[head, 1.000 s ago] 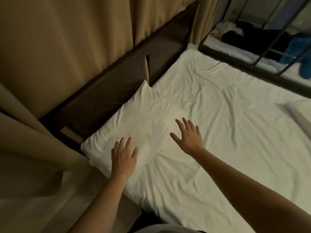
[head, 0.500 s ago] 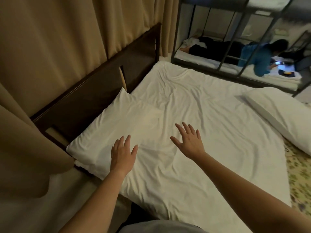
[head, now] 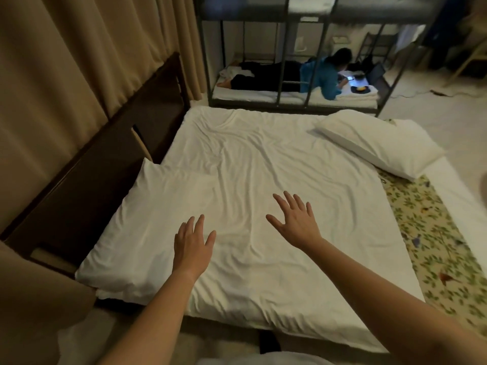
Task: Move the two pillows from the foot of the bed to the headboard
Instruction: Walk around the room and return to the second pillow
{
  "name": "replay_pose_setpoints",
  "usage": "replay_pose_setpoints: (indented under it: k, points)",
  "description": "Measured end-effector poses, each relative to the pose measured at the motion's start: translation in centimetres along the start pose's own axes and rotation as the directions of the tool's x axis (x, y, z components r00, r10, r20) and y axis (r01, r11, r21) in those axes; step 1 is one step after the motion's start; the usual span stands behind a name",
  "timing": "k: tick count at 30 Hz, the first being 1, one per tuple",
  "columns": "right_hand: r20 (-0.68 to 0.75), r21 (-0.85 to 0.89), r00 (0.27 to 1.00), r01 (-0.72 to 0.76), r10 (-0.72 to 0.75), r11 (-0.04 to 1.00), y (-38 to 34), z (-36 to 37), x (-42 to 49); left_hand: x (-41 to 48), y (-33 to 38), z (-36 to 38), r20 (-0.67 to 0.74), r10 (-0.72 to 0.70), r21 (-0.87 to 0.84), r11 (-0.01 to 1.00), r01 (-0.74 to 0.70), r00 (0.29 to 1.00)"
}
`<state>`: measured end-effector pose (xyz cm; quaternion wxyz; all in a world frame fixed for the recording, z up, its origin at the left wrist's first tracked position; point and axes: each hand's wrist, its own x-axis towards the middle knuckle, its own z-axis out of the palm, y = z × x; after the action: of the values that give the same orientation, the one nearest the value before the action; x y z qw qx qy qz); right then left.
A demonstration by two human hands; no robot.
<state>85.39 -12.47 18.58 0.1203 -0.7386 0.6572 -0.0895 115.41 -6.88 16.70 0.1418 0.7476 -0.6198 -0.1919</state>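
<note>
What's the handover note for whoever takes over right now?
Left hand: open, empty, over the edge of the near pillow.
Right hand: open, empty, fingers spread above the sheet.
Near pillow: lies flat against the headboard. Done.
Far pillow: at the foot of the bed, partly on the floral cover. Not moved yet.
Left to do: pick up the far pillow and set it at the headboard beside the near one.
</note>
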Motion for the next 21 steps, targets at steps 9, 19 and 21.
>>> replay_pose_setpoints:
  k: [9,19,21]
  points:
    - [-0.079,0.052,0.978,-0.189,0.193,0.981,-0.2,-1.1,-8.2,-2.2,0.3,-1.6,0.014,0.194,-0.019,0.981,-0.194,0.981]
    - [-0.135,0.079,0.899,-0.409,0.416,0.909,4.0,-3.4,-19.0,-5.8,6.0,1.2,0.129,0.428,-0.025,0.903,-0.428,0.895]
    - [-0.148,0.095,0.873,-0.456,0.466,0.885,5.5,-4.1,-21.2,-6.6,7.9,1.9,0.150,0.471,-0.024,0.881,-0.473,0.869]
